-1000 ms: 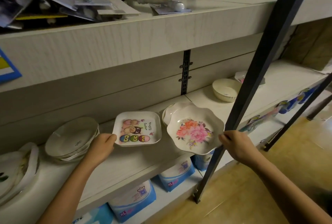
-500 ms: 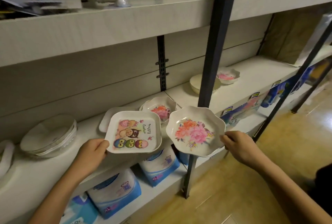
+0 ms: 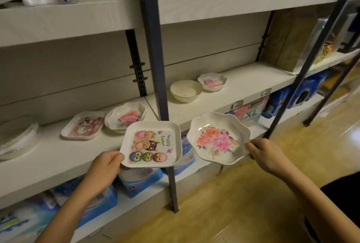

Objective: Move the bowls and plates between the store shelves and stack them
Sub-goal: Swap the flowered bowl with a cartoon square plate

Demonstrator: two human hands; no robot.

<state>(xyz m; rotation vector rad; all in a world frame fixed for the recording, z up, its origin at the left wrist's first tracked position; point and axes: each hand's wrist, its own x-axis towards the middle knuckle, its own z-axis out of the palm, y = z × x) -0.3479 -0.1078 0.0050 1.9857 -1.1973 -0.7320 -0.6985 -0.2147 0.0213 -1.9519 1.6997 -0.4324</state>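
White melamine fills both hands of a person standing at a pale store shelf (image 3: 58, 157). The left hand (image 3: 106, 166) grips the near-left corner of a square plate (image 3: 153, 145) printed with owls and "Happy Easter", thumb on the rim and fingers curled beneath. The right hand (image 3: 266, 155) pinches the right edge of a scalloped plate (image 3: 218, 139) bearing pink and orange flowers. Both plates are held in the air at the shelf's near edge, side by side and just apart. The square one is in front of a dark metal upright (image 3: 155, 48) and the scalloped one just to its right.

On the shelf behind, a stack of cartoon plates (image 3: 82, 125) lies just beside a stack of floral bowls (image 3: 126, 118). Farther right, past the upright, a cream bowl (image 3: 186, 90) sits next to a small floral bowl (image 3: 212, 82). Plain white plates (image 3: 17, 137) are piled at the far left. Blue packs (image 3: 140, 182) line the lower shelf above a wooden floor (image 3: 233, 203).
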